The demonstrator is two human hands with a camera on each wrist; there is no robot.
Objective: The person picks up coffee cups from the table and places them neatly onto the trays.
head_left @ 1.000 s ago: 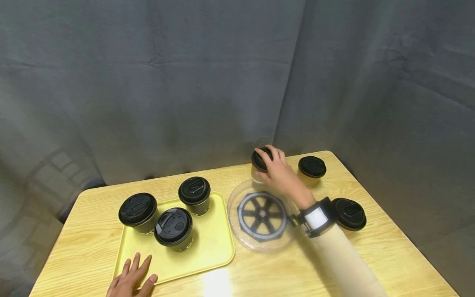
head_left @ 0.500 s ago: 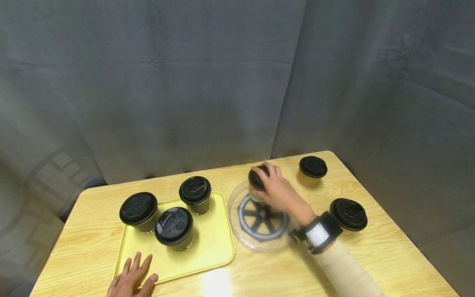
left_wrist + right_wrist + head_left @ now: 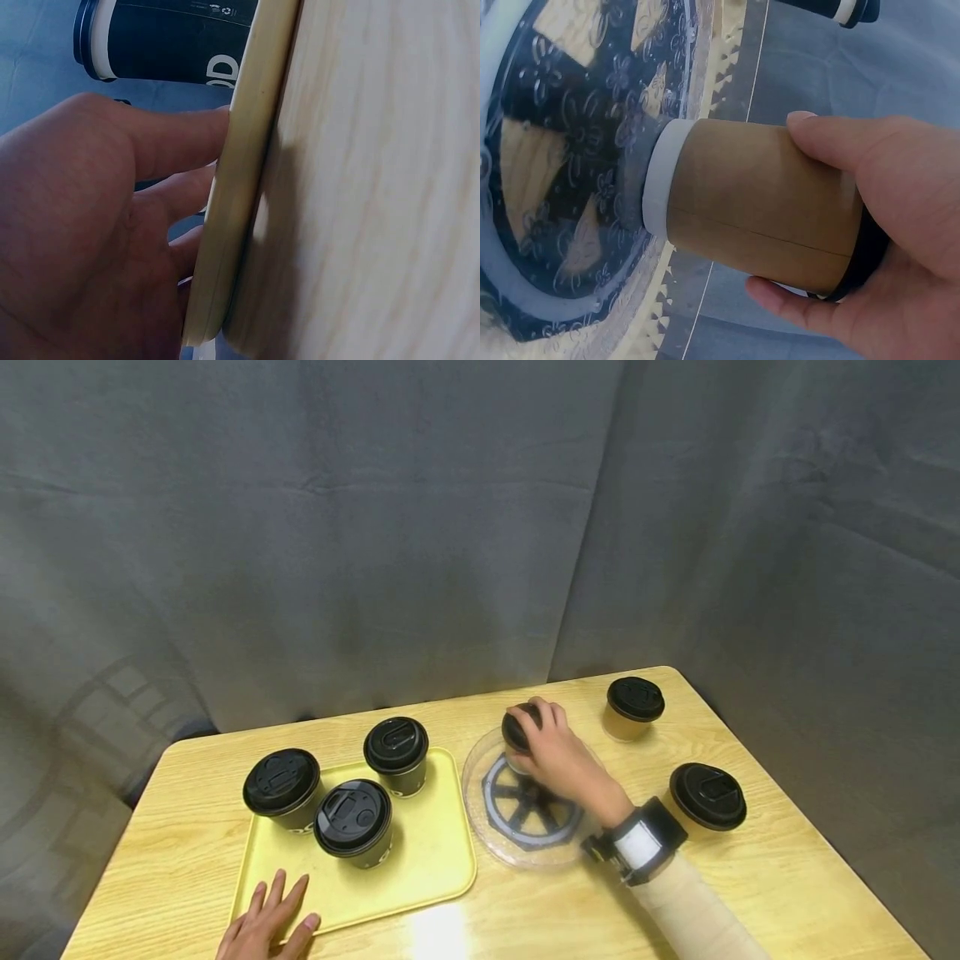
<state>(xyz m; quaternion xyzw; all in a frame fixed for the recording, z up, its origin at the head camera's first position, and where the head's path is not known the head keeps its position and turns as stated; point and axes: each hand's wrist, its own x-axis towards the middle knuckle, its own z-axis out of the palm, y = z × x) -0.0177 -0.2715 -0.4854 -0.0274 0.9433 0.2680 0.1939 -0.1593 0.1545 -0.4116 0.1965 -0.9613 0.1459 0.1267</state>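
Note:
My right hand grips a brown paper cup with a black lid from above. The cup's white base meets the far part of a clear round turntable, which has a dark spoked wheel under it. At the lower left, my left hand rests with spread, straight fingers on the near left edge of a yellow tray. Three dark cups with black lids stand upright on that tray: a back left cup, a front cup and a back right cup. The left wrist view shows the fingertips over the tray's rim.
Two more brown cups with black lids stand on the right of the wooden table: a far cup and a nearer cup beside my right wrist. Grey curtains hang behind the table and along its right side.
My right hand has brought the brown cup nearer, from behind the turntable onto its far part. The left hand and the cups on the tray have stayed put.

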